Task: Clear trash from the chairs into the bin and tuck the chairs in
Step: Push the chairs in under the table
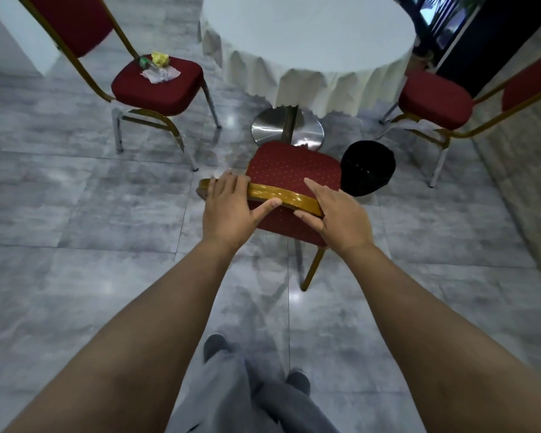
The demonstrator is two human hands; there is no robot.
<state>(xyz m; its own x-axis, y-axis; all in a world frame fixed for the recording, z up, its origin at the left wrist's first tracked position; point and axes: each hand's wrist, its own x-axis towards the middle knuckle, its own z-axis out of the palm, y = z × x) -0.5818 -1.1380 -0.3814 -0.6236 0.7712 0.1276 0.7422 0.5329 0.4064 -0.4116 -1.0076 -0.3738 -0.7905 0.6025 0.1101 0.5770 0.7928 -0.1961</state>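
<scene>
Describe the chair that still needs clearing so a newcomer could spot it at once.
Start at the round white-clothed table. The red chair with trash stands at its left, pulled out. It alone carries litter on its seat: crumpled paper, clear plastic, something yellow.

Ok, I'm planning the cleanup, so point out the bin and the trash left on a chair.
bin (367,168): head view, on its black side.
trash (158,68): head view, on the crumpled paper.
</scene>
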